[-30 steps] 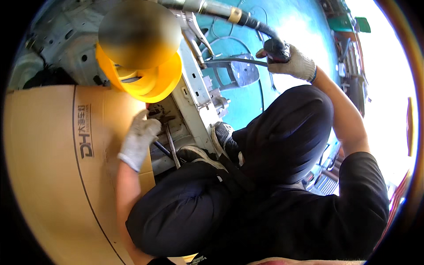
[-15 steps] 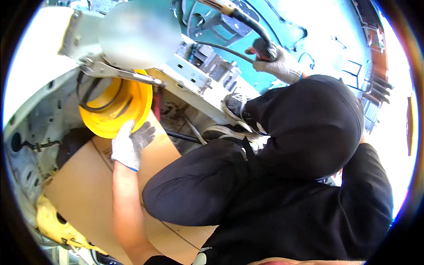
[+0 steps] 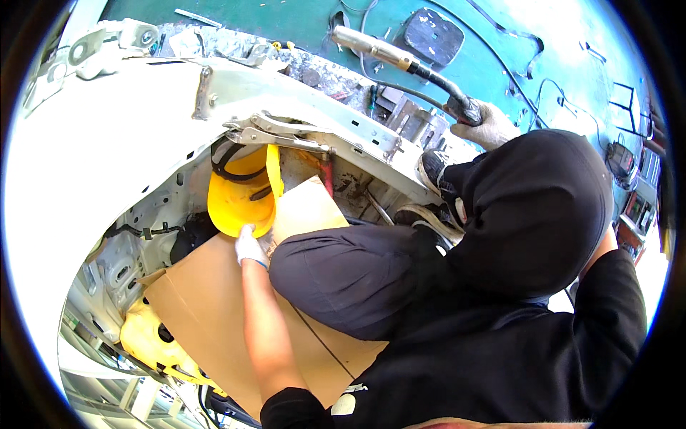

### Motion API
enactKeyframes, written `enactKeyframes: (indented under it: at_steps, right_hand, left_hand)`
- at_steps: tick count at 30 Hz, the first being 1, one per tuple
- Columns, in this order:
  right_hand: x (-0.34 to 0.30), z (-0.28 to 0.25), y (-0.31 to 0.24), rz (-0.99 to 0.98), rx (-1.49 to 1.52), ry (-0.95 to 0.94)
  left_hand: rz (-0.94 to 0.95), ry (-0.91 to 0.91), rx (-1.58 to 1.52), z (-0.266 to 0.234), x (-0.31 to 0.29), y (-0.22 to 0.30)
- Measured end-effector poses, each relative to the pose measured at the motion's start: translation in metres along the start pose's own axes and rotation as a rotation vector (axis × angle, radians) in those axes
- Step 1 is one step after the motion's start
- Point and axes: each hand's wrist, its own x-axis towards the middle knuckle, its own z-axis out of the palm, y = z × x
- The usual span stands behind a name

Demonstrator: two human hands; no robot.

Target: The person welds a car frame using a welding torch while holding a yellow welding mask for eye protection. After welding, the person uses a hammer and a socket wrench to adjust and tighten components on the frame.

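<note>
My left hand point(image 3: 249, 247), in a whitish glove, grips the lower rim of a yellow helmet point(image 3: 239, 207). The helmet's hollow side shows, with a black headband inside. It is tilted inside the opening of a white vehicle body point(image 3: 93, 136). My right hand point(image 3: 488, 126), also gloved, is closed round the handle of a welding torch point(image 3: 411, 64). The torch's metal neck points up and left, above the body's edge, and a black cable runs near it. My bent knee hides part of the right forearm.
Locking pliers point(image 3: 275, 134) are clamped on the body's edge, just above the helmet. A cardboard sheet point(image 3: 214, 314) lies under my left arm. Metal blocks point(image 3: 414, 121) stand beyond the edge. A black pad point(image 3: 432, 36) and cables lie on the teal floor. A yellow part point(image 3: 143, 332) sits lower left.
My view has shifted, showing more of the white body. My left hand has gone from lying open against the helmet to gripping its rim, and the helmet has turned. The torch stays in my right hand.
</note>
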Motion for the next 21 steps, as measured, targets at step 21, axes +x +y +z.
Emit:
enactKeyframes:
  at_steps: [21]
  right_hand:
    - [-0.14, -0.049, -0.004, 0.163, 0.114, -0.137]
  left_hand:
    - [0.136, -0.288, 0.931, -0.028, 0.021, -0.062]
